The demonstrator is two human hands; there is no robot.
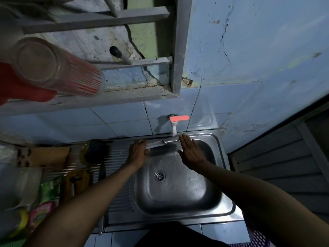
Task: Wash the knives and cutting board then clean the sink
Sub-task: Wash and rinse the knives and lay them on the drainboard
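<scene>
While the left hand (138,151) grips a knife (161,142) by its handle over the sink (179,189), the right hand (191,153) lies flat-fingered along the wet blade. A slip could cut it under the tap (174,127).

No text, number or brand can be read. The crumpled green plastic packet (49,190) and the pink plastic packet (41,213), both on the bench well left of the left grip (138,153), carry print too blurred to make out.
</scene>
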